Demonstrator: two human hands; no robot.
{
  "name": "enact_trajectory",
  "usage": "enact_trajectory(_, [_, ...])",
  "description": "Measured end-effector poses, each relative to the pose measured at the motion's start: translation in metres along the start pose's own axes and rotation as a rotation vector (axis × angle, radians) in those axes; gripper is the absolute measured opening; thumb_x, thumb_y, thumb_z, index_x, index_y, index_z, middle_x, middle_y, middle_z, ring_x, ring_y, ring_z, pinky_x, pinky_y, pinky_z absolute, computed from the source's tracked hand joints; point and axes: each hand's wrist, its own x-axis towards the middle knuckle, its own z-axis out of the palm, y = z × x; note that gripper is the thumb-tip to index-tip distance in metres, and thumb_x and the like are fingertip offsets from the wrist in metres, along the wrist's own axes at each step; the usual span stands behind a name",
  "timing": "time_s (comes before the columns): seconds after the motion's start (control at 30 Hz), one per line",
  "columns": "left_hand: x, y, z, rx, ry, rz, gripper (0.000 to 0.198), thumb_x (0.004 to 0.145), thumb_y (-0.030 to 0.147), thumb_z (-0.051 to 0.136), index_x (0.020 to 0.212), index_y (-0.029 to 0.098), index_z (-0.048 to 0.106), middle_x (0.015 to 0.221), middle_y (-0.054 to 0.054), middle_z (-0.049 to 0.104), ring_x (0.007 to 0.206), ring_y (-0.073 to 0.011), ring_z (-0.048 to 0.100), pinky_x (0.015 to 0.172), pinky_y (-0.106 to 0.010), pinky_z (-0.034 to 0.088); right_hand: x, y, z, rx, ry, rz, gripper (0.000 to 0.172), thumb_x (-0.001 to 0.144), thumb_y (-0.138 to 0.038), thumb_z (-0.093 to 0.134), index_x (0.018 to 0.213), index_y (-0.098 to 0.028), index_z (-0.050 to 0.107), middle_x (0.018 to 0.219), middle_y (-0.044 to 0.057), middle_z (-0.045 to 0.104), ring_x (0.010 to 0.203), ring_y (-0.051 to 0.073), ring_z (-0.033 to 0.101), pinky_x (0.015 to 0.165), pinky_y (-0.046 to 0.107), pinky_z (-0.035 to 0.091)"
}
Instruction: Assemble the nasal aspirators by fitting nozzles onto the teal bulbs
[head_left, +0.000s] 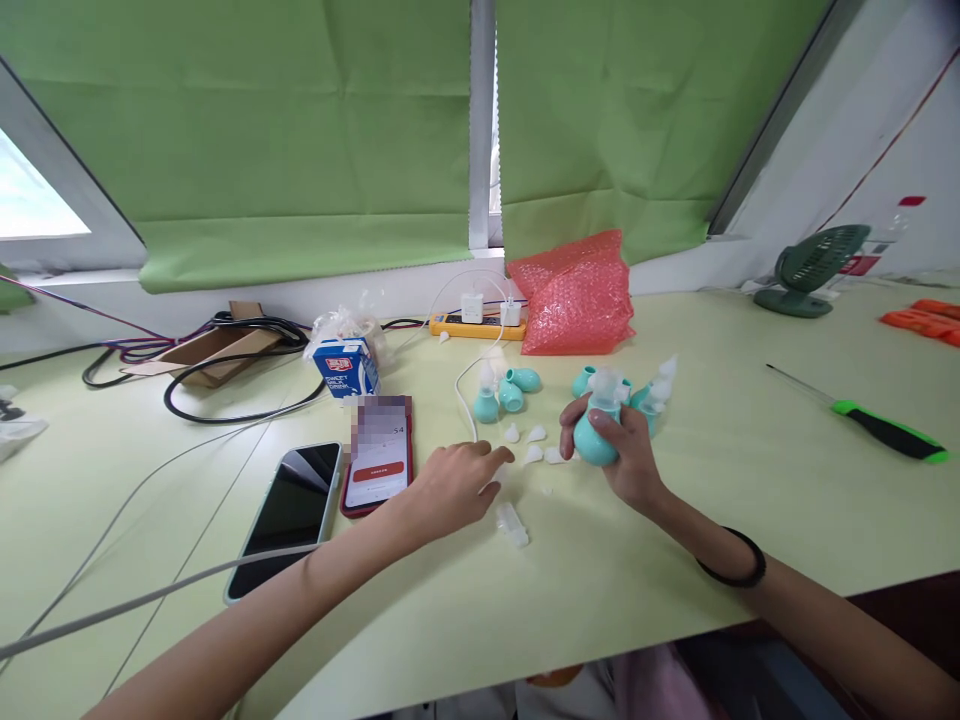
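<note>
My right hand [630, 455] is wrapped round a teal nasal aspirator bulb [596, 440], held upright with its clear top up. My left hand [465, 480] is low over the table, thumb and index finger apart beside a pale translucent piece that is hard to make out. Just below it lies a clear plastic nozzle part [513, 524]. Several small white tips [534, 454] are scattered between my hands. Behind them are loose teal bulbs [523, 380] and a bulb with a clear top [486, 402]. More teal bulbs with clear tops [654, 398] stand beyond my right hand.
Two phones [289, 515] lie at left, a grey cable crossing one. Further back are a milk drink box [345, 368], an orange power strip [454, 326] and a red bubble-wrap bag [576, 305]. At right are a screwdriver [889, 430] and a green fan [817, 262].
</note>
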Motion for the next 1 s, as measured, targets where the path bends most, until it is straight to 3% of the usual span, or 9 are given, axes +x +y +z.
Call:
enact_trajectory(0.13, [0.025, 0.0, 0.012, -0.062, 0.031, -0.004, 0.033, 0.073, 0.027, 0.05, 0.105, 0.02, 0.047, 0.087, -0.006, 0.06, 0.079, -0.0225, 0.058, 0.063, -0.03, 0.044, 0.0, 0.003, -0.002, -0.053, -0.131, -0.03, 0.028, 0.076, -0.043, 0.047, 0.078, -0.015, 0.054, 0.051, 0.001, 0.056, 0.05, 0.015, 0.053, 0.054, 0.029, 0.043])
enact_trajectory(0.23, [0.038, -0.004, 0.02, -0.101, 0.149, -0.123, 0.032, 0.078, 0.032, 0.043, 0.106, 0.017, 0.045, 0.09, -0.008, 0.06, 0.076, -0.0212, 0.058, 0.062, -0.029, 0.044, -0.001, 0.004, -0.001, -0.097, -0.219, -0.02, 0.024, 0.077, -0.037, 0.047, 0.082, -0.015, 0.053, 0.058, 0.002, 0.058, 0.054, 0.014, 0.054, 0.055, 0.029, 0.044])
enact_trajectory(0.37, [0.048, -0.011, 0.026, -0.096, 0.166, -0.183, 0.024, 0.079, 0.028, 0.041, 0.097, 0.014, 0.051, 0.081, -0.01, 0.061, 0.072, -0.0231, 0.059, 0.059, -0.03, 0.043, -0.003, 0.006, 0.002, -0.271, -0.269, -0.015, 0.019, 0.075, -0.032, 0.051, 0.08, -0.015, 0.053, 0.067, 0.002, 0.057, 0.054, 0.012, 0.051, 0.054, 0.026, 0.044])
enact_trajectory(0.47, [0.05, -0.011, 0.026, -0.122, 0.185, -0.181, 0.017, 0.078, 0.022, 0.043, 0.084, 0.016, 0.057, 0.076, -0.008, 0.062, 0.07, -0.0216, 0.059, 0.057, -0.029, 0.043, -0.004, 0.01, 0.004, -0.421, -0.253, -0.071, 0.015, 0.072, -0.029, 0.053, 0.078, -0.016, 0.053, 0.063, 0.0, 0.053, 0.054, 0.011, 0.048, 0.052, 0.023, 0.041])
enact_trajectory(0.63, [0.035, -0.004, 0.016, -0.233, 0.319, -0.195, 0.018, 0.076, 0.024, 0.045, 0.085, 0.015, 0.058, 0.083, -0.006, 0.061, 0.073, -0.0169, 0.058, 0.06, -0.025, 0.046, -0.01, 0.017, 0.006, -0.531, -0.264, -0.148, 0.012, 0.069, -0.026, 0.054, 0.074, -0.016, 0.05, 0.062, -0.001, 0.051, 0.054, 0.01, 0.045, 0.053, 0.022, 0.039])
enact_trajectory(0.7, [0.024, -0.001, 0.011, -0.561, 0.436, -0.205, 0.014, 0.072, 0.023, 0.05, 0.078, 0.014, 0.06, 0.076, -0.005, 0.062, 0.07, -0.0156, 0.058, 0.056, -0.022, 0.047, -0.014, 0.019, 0.008, -0.541, -0.321, -0.157, 0.011, 0.07, -0.026, 0.054, 0.073, -0.016, 0.049, 0.062, -0.001, 0.051, 0.054, 0.01, 0.045, 0.053, 0.022, 0.038])
enact_trajectory(0.83, [0.005, 0.003, 0.0, -1.099, 0.485, -0.262, 0.011, 0.067, 0.022, 0.058, 0.071, 0.012, 0.059, 0.069, -0.004, 0.061, 0.059, -0.014, 0.058, 0.052, -0.024, 0.049, -0.022, 0.02, 0.013, -0.551, -0.428, -0.138, 0.01, 0.073, -0.026, 0.052, 0.072, -0.017, 0.05, 0.061, -0.002, 0.051, 0.055, 0.01, 0.045, 0.055, 0.021, 0.036])
enact_trajectory(0.93, [-0.002, 0.008, -0.012, -1.343, 0.499, -0.279, 0.025, 0.064, 0.02, 0.062, 0.087, 0.012, 0.059, 0.067, -0.003, 0.062, 0.06, -0.0144, 0.058, 0.056, -0.028, 0.052, -0.025, 0.018, 0.018, -0.582, -0.427, -0.073, 0.015, 0.076, -0.03, 0.05, 0.068, -0.017, 0.048, 0.058, -0.003, 0.048, 0.054, 0.009, 0.043, 0.055, 0.021, 0.035])
enact_trajectory(1.0, [-0.004, 0.011, -0.018, -1.366, 0.481, -0.294, 0.024, 0.063, 0.019, 0.063, 0.085, 0.011, 0.062, 0.072, -0.005, 0.063, 0.066, -0.0158, 0.058, 0.06, -0.028, 0.052, -0.027, 0.016, 0.02, -0.584, -0.418, -0.034, 0.018, 0.076, -0.031, 0.049, 0.065, -0.017, 0.046, 0.056, -0.004, 0.045, 0.053, 0.009, 0.041, 0.055, 0.021, 0.035])
